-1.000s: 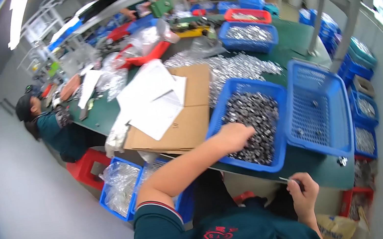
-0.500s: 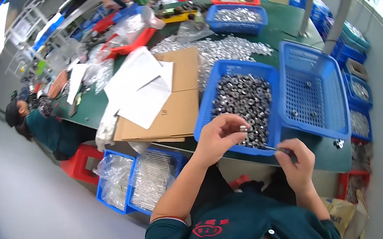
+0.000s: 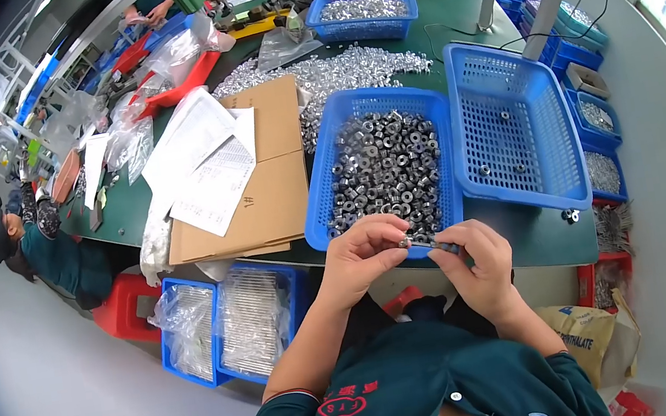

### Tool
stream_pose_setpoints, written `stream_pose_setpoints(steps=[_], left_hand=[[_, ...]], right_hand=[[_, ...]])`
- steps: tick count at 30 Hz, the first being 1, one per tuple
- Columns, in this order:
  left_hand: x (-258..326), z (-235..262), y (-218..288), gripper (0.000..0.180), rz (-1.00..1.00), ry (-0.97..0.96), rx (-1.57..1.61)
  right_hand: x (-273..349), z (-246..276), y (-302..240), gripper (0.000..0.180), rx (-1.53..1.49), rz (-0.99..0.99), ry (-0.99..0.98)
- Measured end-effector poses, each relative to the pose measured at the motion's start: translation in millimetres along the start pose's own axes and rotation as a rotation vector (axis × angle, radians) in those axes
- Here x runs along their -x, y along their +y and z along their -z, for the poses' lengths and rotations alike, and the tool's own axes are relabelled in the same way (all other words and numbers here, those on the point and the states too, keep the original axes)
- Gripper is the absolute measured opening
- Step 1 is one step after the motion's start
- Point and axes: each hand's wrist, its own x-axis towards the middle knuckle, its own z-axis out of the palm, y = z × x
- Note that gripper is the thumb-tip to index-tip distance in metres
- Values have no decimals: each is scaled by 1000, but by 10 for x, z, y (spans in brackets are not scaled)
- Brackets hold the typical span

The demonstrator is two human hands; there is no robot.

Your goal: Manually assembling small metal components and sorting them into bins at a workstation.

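Hands meet at the near rim of the blue basket [image 3: 325, 209] of metal rings: left hand [image 3: 360, 257] pinches a ring [image 3: 404, 242], right hand [image 3: 478, 259] grips a thin pin [image 3: 440, 247]. Joining step; next calls for fine alignment.

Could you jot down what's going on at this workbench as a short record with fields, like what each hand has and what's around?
Left hand: left hand pinches a small metal part at the near rim of the full basket
Right hand: right hand grips a thin metal pin meeting that part
Full basket: blue basket heaped with small metal rings
Other basket: blue basket to its right, holding only a few rings
Bench: green table
Also there: flattened cardboard with paper sheets; loose metal parts piled behind
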Motion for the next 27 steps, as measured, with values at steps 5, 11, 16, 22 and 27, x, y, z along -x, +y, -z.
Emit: stream_pose_setpoints(steps=[5,11,16,22,27], left_hand=[[-14,-36,27,26,-77,22,-144],[22,-75,86,30,-21,63,-247],[24,-100,64,33,-145,31,-320],[79,-199,63,33,-135,97,-287],[83,-227,104,34,-261,116,-554]], right_hand=[[-20,-28,0,21,56,55,-15],[-13,-48,-16,22,129,137,21],[19,-36,-59,22,140,160,14],[57,-15,-78,21,249,245,30],[78,-36,-104,23,284,264,56]])
